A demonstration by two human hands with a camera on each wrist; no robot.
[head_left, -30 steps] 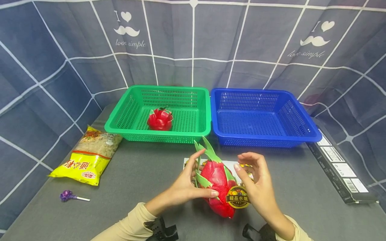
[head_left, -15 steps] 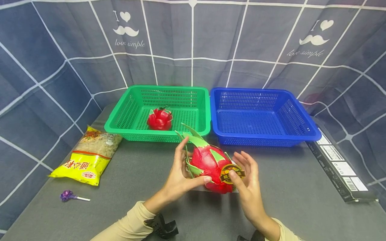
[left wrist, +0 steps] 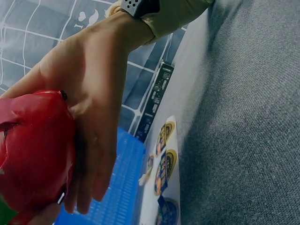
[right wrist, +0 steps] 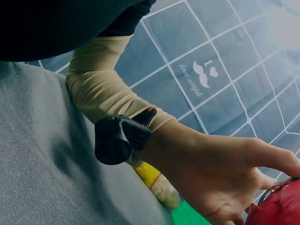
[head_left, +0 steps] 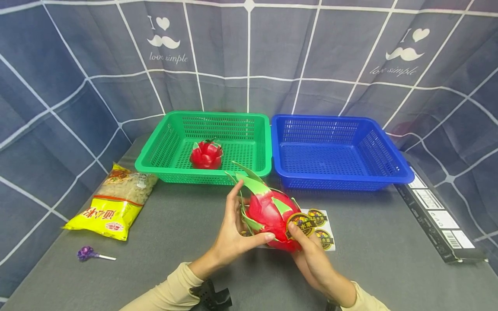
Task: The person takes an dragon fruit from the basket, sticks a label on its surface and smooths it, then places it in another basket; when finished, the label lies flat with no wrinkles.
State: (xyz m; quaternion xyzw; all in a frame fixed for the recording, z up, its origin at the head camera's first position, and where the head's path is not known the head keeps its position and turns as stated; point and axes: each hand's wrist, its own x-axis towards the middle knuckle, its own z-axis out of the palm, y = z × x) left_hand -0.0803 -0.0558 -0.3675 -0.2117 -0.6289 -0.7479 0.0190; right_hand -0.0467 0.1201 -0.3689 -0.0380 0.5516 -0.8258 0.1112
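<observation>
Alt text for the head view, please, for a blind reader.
A person's left hand and right hand hold a red, green-leaved dragon fruit, the right thumb on a round black and gold sticker. Behind are a blue plastic basket and a green plastic basket with another red fruit inside.

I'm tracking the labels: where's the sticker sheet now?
In the head view, the sticker sheet lies at lower centre on the table, partly hidden by the held dragon fruit; its right end shows beside the right hand, in front of the blue basket.
</observation>
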